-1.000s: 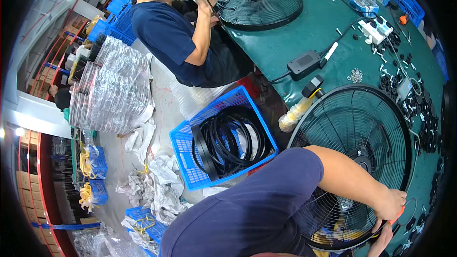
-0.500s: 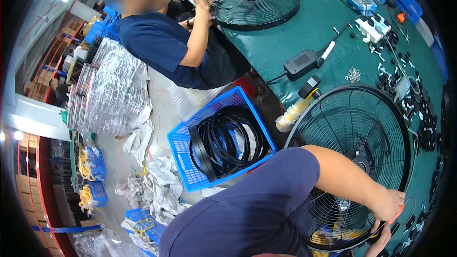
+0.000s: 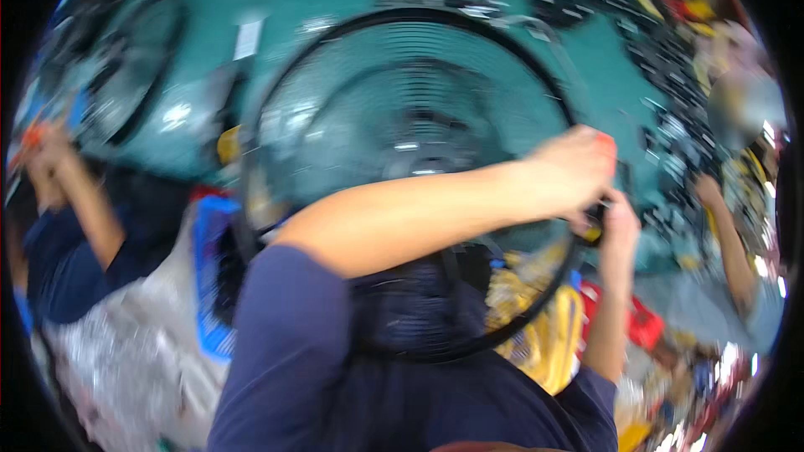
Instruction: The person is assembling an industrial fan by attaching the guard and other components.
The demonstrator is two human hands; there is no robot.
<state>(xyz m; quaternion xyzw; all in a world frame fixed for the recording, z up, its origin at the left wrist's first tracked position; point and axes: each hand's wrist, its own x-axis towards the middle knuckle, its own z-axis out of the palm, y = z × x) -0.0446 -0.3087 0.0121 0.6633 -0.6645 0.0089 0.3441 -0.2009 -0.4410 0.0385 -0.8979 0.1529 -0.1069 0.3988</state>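
Observation:
A large round black wire fan guard (image 3: 360, 109) lies in front of me, its near side over my lap and the rest over the green table. My left arm reaches across it to the right. At the guard's right rim, my left hand (image 3: 574, 172) is closed round a red-orange object, blurred and mostly covered by the fingers. Just below, my right hand (image 3: 620, 222) is closed at the same rim, thumb and fingers pinched together. A small black and yellow piece (image 3: 594, 233) shows between the two hands; its kind is too smeared to tell.
Many small black parts (image 3: 670, 75) lie scattered over the table's far and right side. A blue crate (image 3: 213, 285) stands left of me; a yellow bundle (image 3: 548, 339) lies below the guard's right. A co-worker's hands (image 3: 54, 146) hold an orange tool at left; another person's arm (image 3: 729, 243) reaches in at right.
My view has swung to the right, so the guard now sits mid-picture and the co-worker at far left. Both hands stay at the guard's rim, and my right forearm now shows.

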